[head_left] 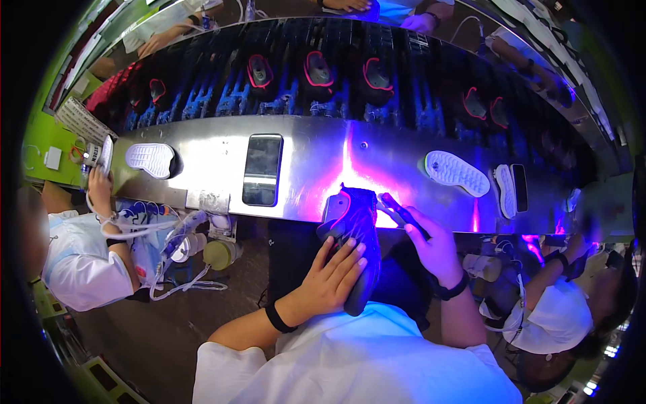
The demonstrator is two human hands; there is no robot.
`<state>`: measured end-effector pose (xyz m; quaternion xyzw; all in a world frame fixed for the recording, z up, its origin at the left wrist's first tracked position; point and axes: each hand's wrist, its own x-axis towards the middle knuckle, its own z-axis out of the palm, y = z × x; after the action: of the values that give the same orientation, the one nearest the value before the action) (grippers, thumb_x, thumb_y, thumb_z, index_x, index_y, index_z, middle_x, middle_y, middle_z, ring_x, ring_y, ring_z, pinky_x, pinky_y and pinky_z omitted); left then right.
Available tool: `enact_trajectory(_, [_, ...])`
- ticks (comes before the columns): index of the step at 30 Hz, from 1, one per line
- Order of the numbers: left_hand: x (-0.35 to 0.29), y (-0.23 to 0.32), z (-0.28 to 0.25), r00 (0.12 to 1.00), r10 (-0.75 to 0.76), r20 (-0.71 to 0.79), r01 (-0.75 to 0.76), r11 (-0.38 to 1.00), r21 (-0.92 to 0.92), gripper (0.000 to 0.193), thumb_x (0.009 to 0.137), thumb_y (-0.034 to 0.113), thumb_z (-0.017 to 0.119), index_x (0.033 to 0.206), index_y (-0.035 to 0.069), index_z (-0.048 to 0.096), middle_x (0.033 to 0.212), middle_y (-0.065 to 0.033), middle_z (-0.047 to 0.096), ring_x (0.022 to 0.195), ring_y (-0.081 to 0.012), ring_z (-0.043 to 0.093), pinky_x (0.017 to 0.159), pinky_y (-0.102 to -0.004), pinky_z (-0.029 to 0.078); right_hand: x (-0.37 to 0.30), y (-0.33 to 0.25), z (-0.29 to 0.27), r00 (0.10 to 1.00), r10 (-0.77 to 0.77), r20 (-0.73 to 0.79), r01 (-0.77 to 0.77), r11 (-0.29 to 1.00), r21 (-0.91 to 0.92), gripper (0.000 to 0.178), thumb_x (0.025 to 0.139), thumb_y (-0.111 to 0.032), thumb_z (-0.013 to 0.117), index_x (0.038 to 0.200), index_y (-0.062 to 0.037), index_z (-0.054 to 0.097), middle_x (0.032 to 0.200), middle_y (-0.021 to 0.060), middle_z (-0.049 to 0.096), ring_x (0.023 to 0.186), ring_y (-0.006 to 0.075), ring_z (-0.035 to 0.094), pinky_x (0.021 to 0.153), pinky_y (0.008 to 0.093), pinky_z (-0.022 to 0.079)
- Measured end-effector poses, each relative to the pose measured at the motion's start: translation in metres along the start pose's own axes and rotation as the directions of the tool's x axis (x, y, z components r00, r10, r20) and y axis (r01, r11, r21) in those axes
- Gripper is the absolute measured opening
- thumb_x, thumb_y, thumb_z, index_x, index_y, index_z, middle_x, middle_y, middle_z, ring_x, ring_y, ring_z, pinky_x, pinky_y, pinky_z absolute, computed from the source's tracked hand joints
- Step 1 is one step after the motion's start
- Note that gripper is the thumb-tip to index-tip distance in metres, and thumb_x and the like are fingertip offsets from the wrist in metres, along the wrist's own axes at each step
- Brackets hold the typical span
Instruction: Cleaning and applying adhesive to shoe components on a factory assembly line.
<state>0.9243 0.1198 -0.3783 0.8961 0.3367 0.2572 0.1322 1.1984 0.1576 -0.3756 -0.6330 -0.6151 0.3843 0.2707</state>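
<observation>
A dark shoe upper (365, 225) with a red-edged collar lies at the near edge of the metal bench, just below the bright purple glow. My left hand (334, 276) grips it along its left side, fingers pressed over the dark material. To the right of the upper, my right hand (433, 246) is closed around a slim dark pen-like tool (406, 215), whose tip points up and left toward the upper. A small gap shows between the tool and the upper. Which kind of tool it is, I cannot make out.
The metal bench (215, 161) carries a smartphone (262, 168), a white sole (149, 159) on the left and another white sole (457, 174) on the right. Behind it runs a dark conveyor with several red-edged uppers (317, 69). Co-workers sit at both sides, near white hoses (185, 289).
</observation>
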Motion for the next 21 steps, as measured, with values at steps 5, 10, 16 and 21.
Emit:
enact_trajectory(5, [-0.001, -0.002, 0.000, 1.000, 0.016, 0.006, -0.016, 0.999, -0.029, 0.040, 0.086, 0.012, 0.069, 0.123, -0.004, 0.061, 0.135, -0.0246, 0.062, 0.132, -0.0395, 0.058, 0.113, -0.0661, 0.036, 0.004, 0.006, 0.008, 0.995, 0.073, 0.061, -0.083, 0.979, 0.187, 0.036, 0.099, -0.014, 0.067, 0.133, -0.0025, 0.065, 0.122, 0.0156, 0.073, 0.113, 0.0250, 0.070, 0.098, 0.0358, 0.051])
enact_trajectory(10, [-0.003, -0.001, 0.004, 1.000, 0.025, 0.004, -0.025, 0.999, -0.023, 0.042, 0.091, 0.013, 0.062, 0.130, -0.001, 0.063, 0.143, -0.0209, 0.059, 0.138, -0.0355, 0.054, 0.115, -0.0631, 0.036, -0.025, -0.002, 0.003, 0.992, 0.062, 0.108, -0.082, 0.978, 0.191, 0.037, 0.099, -0.013, 0.066, 0.133, -0.0009, 0.064, 0.120, 0.0166, 0.073, 0.110, 0.0233, 0.070, 0.097, 0.0356, 0.052])
enact_trajectory(16, [0.002, -0.002, 0.004, 0.998, 0.057, 0.015, -0.057, 0.998, -0.012, 0.043, 0.091, 0.015, 0.062, 0.131, -0.001, 0.062, 0.142, -0.0202, 0.059, 0.138, -0.0348, 0.054, 0.115, -0.0624, 0.036, -0.035, 0.002, 0.001, 0.988, 0.073, 0.137, -0.095, 0.982, 0.163, 0.039, 0.098, -0.012, 0.067, 0.135, 0.0005, 0.063, 0.119, 0.0161, 0.073, 0.107, 0.0212, 0.070, 0.096, 0.0346, 0.053])
enact_trajectory(21, [0.007, -0.001, 0.000, 0.998, 0.048, 0.032, -0.048, 0.999, 0.002, 0.044, 0.090, 0.015, 0.062, 0.131, -0.002, 0.062, 0.143, -0.0205, 0.059, 0.138, -0.0347, 0.054, 0.115, -0.0624, 0.036, -0.058, 0.000, -0.001, 0.975, 0.073, 0.212, -0.129, 0.956, 0.264, 0.040, 0.098, -0.013, 0.068, 0.135, -0.0001, 0.063, 0.116, 0.0135, 0.075, 0.102, 0.0172, 0.070, 0.092, 0.0337, 0.054])
